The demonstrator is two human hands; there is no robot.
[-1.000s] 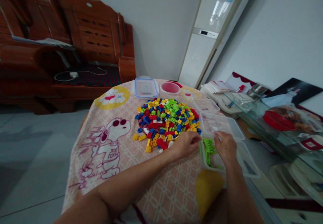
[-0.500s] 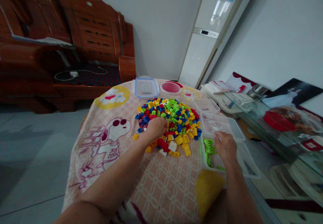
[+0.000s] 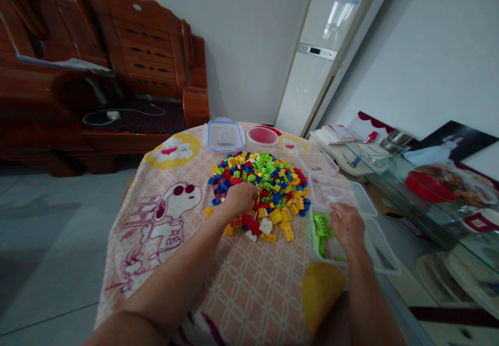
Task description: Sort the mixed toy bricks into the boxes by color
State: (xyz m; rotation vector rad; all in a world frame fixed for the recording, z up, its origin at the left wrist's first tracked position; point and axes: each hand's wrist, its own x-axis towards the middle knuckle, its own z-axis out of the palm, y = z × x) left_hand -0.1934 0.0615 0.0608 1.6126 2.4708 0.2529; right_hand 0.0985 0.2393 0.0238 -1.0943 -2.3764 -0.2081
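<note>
Bricks (image 3: pixel 268 174) of many colours in a loose pile on the cloth-covered counter (image 3: pixel 249 283), with left hand (image 3: pixel 241 199) at the near left part of it, fingers turned down and hidden by the hand, so impossible to say whether gripping one. Right hand (image 3: pixel 348 226) over the right side of the clear box (image 3: pixel 312 242), beside green bricks (image 3: pixel 320 226) in it, fingers bent, whether closed on something also not clear.

home, living room | carved wooden settee (image 3: pixel 146 49) | floor-standing air conditioner (image 3: pixel 300 88) | cartoon-print tablecloth (image 3: pixel 253 278)
</note>
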